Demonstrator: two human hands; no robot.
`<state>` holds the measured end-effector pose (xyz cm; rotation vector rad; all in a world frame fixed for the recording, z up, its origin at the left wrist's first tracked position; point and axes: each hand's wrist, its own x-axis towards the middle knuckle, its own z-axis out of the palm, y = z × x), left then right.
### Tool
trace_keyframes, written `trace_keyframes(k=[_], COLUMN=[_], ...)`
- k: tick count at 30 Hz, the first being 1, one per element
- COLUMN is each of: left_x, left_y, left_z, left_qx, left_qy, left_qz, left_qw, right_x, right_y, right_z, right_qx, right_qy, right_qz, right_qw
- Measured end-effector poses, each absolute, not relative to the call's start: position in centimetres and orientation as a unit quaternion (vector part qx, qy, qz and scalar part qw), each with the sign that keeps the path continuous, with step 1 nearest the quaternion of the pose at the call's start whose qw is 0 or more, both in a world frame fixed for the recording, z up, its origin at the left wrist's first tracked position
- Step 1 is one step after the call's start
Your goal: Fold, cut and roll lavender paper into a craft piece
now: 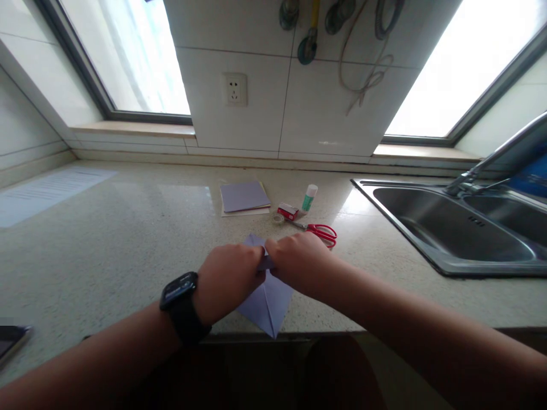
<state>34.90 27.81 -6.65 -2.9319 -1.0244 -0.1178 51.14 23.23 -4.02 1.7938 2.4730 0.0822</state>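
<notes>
A lavender sheet of folded paper (269, 302) lies on the counter near its front edge, one pointed corner reaching over that edge. A crease runs down its middle. My left hand (231, 276), with a black watch on the wrist, is closed on the paper from the left. From the right, my right hand (299, 262) pinches the same paper, close against the left. Between the two hands a small folded strip of it shows. The fingertips are mostly hidden behind the knuckles.
Beyond my hands lie red-handled scissors (322, 232), a tape roll (277, 219), a small red box (288, 211), a glue stick (310, 198) and stacked paper (244, 196). A steel sink (444, 267) is at right, a printed sheet (47, 191) at left, a phone-like device (12, 344) lower left.
</notes>
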Motion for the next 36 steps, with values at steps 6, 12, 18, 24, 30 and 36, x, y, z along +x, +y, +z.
trace_keyframes(k=[6,12,18,24,30,36], left_x=[34.8,34.8,34.8,34.9,34.9,34.7], left_y=[28.2,27.9,28.1,28.4,28.5,28.0], left_z=[-6.4,-6.5,-6.5,-6.3,-6.3,-6.3], left_qx=[-0.948,-0.960,-0.968,-0.961,-0.958,-0.957], left_qy=[-0.307,-0.219,-0.229,-0.246,-0.283,-0.198], left_qz=[-0.042,-0.081,-0.055,-0.057,-0.023,-0.094], left_qw=[0.069,0.155,0.089,0.114,0.046,0.189], right_x=[51.3,53.0,52.7,52.1,51.6,53.6], right_y=[23.6,25.2,23.9,22.8,22.3,24.1], right_z=[-3.9,-3.5,-3.4,-4.2,-4.3,-3.7], right_qx=[0.601,0.575,0.553,0.579,0.608,0.539], right_qy=[0.787,0.680,0.802,0.812,0.790,0.608], right_qz=[-0.128,-0.441,-0.216,-0.039,-0.060,-0.582], right_qw=[0.057,0.115,0.061,0.066,0.056,0.036])
